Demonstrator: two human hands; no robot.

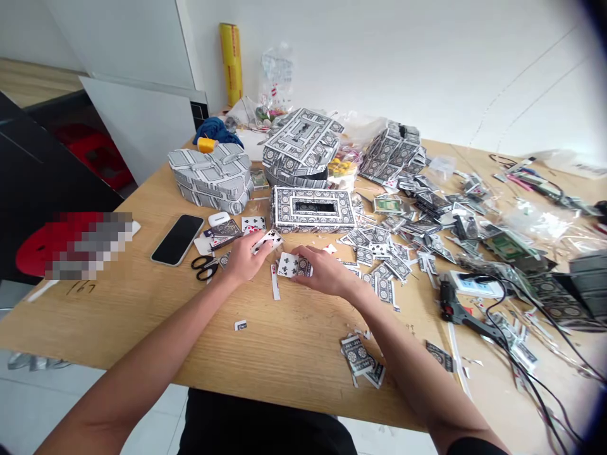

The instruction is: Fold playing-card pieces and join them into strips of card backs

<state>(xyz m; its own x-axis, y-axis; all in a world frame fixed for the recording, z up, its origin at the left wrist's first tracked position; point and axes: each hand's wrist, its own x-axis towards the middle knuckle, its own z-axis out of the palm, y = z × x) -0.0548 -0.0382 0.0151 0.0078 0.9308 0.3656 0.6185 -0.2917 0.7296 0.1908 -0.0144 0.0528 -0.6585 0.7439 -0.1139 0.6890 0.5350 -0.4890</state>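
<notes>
My left hand (pixel 243 258) pinches a playing card (pixel 271 241) by its edge, pips showing. Close by on the right, my right hand (pixel 322 272) grips a folded playing card (pixel 287 265), its club face towards the left and a patterned back on the right. A small gap separates the two cards. Beneath them a narrow card strip (pixel 275 282) lies on the table. Just behind stands a rectangular box covered in cards (pixel 313 221), with a slot in its top. Black-handled scissors (pixel 205 268) rest left of my left hand.
A phone (pixel 178 240) and a white earbud case (pixel 219 218) lie to the left. Card-covered boxes (pixel 213 178) stand at the back. Cut cards (pixel 379 253) spread over the right side, near a glue gun (pixel 467 319), a power strip (pixel 478 285) and black cables.
</notes>
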